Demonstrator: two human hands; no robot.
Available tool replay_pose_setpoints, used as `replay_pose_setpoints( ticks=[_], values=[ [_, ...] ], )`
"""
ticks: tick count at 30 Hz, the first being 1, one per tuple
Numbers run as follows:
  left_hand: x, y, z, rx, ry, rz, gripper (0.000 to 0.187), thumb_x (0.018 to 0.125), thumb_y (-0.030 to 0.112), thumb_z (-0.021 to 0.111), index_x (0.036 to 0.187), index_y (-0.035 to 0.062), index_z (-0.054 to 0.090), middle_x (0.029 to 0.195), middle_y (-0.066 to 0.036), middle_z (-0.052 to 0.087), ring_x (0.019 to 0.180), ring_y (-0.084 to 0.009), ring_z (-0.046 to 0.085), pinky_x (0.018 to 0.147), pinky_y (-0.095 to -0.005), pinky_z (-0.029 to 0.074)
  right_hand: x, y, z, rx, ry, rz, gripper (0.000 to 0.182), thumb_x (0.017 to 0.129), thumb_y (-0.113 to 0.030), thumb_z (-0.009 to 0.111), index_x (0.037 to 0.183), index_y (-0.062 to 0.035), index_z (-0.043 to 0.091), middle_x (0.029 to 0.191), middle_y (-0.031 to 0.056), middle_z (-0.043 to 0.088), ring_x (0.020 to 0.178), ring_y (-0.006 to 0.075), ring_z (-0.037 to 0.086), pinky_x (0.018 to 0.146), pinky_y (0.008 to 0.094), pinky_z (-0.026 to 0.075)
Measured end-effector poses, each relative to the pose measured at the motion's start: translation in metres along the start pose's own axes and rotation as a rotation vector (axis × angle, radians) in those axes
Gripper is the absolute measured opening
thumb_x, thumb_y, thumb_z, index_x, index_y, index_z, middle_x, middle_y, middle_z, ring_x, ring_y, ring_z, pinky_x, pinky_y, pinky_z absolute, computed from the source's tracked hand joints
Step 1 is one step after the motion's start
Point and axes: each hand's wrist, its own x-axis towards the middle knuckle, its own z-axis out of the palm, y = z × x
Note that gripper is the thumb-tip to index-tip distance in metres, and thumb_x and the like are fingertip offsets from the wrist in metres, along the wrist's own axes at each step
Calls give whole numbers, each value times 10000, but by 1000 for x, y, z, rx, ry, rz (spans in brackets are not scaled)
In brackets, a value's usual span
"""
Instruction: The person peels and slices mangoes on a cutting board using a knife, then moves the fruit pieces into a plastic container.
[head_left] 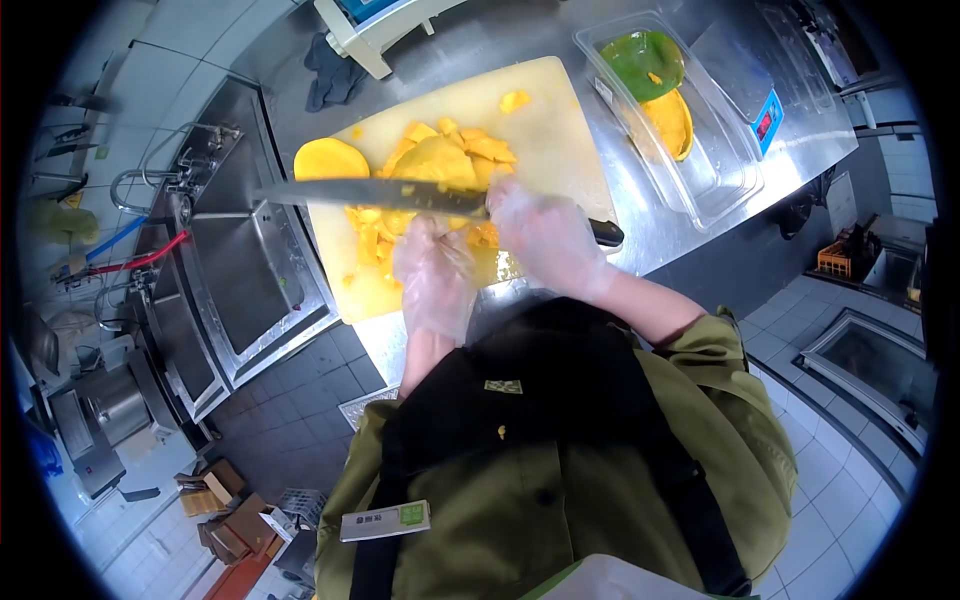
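My right hand (548,232), in a clear plastic glove, is wrapped round a large kitchen knife (345,192). The blade points left, above the cut mango, and the end of the black handle sticks out to the right of my fist. Below the blade is my gloved left hand (435,268), its fingers curled close to the blade and the mango pieces (372,246); what is in them is hidden. A larger mango chunk (436,160) lies behind the blade among smaller pieces. One rounded mango slice (331,160) rests at the left of the yellowish cutting board (560,115).
Right of the board, a clear plastic container (715,195) holds mango peels (645,65). A scale (767,122) with a red display stands beside it. A dark cloth (332,75) lies behind the board. To the left is a metal sink (240,260) with taps.
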Motion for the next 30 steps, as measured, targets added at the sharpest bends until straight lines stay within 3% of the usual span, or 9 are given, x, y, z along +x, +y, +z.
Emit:
replay_pose_setpoints(
  ticks=[5, 7, 10, 14, 18, 20, 23, 27, 30],
  values=[
    [-2, 3, -13, 360, -172, 238, 41, 833, 42, 510, 851, 22, 540, 858, -38, 542, 791, -140, 528, 704, -275, 439, 4, 40, 13, 157, -90, 153, 223, 819, -64, 521, 1035, -41, 574, 983, 159, 573, 732, 311, 643, 608, 388, 539],
    [-2, 8, 0, -26, -159, -8, 130, 869, 37, 467, 958, 8, 558, 1008, -71, 588, 899, -156, 546, 792, -282, 450, -1, 33, -1, 146, -65, 124, 153, 797, -21, 505, 941, 8, 547, 848, 159, 580, 660, 309, 628, 581, 376, 530],
    [-5, 13, 3, 23, -124, -26, 152, 857, 21, 461, 974, 6, 557, 1006, -62, 586, 899, -156, 543, 762, -273, 460, -7, 20, -21, 224, 25, 4, 131, 772, -2, 511, 898, 19, 540, 812, 141, 582, 664, 293, 623, 577, 361, 525],
    [-6, -4, 0, 543, -174, 389, 30, 831, 24, 515, 847, 12, 536, 875, -54, 560, 810, -143, 527, 697, -281, 456, -10, 8, -21, 139, -49, -36, 131, 754, -16, 536, 883, -8, 554, 853, 100, 571, 719, 255, 622, 580, 338, 520],
    [-10, -3, -6, 401, -187, 199, 126, 866, 32, 496, 980, 4, 542, 966, -61, 566, 904, -149, 551, 728, -288, 488, -8, 3, -25, 11, -43, -13, 119, 739, -37, 558, 857, -26, 564, 828, 80, 560, 675, 213, 618, 540, 309, 505],
    [-10, -7, -6, 558, -190, 384, 137, 851, 25, 525, 986, 19, 546, 921, -85, 578, 854, -205, 568, 710, -311, 497, -8, -1, -22, -54, -32, 8, 106, 737, -45, 560, 843, -30, 566, 825, 75, 555, 656, 199, 615, 523, 297, 497],
    [5, -26, -23, 1170, -167, 954, 117, 791, 16, 618, 882, 57, 557, 736, -145, 602, 668, -334, 591, 623, -366, 487, -6, -5, -6, -112, 26, 17, 111, 743, -56, 557, 851, -31, 565, 836, 74, 555, 629, 188, 614, 509, 288, 493],
    [6, -29, -29, 1305, -162, 838, 59, 816, 114, 612, 831, 70, 575, 743, -169, 627, 694, -377, 617, 591, -424, 487, -3, -10, 8, -34, 51, 59, 150, 759, -50, 545, 903, -6, 556, 841, 95, 556, 619, 208, 623, 502, 302, 494],
    [1, -27, -26, 945, -187, 517, 121, 814, 44, 532, 928, 14, 557, 915, -105, 590, 853, -231, 573, 766, -321, 473, -1, -10, 12, 93, 32, 96, 191, 768, -35, 539, 946, 33, 543, 835, 146, 551, 591, 271, 616, 500, 352, 497]
  ],
)
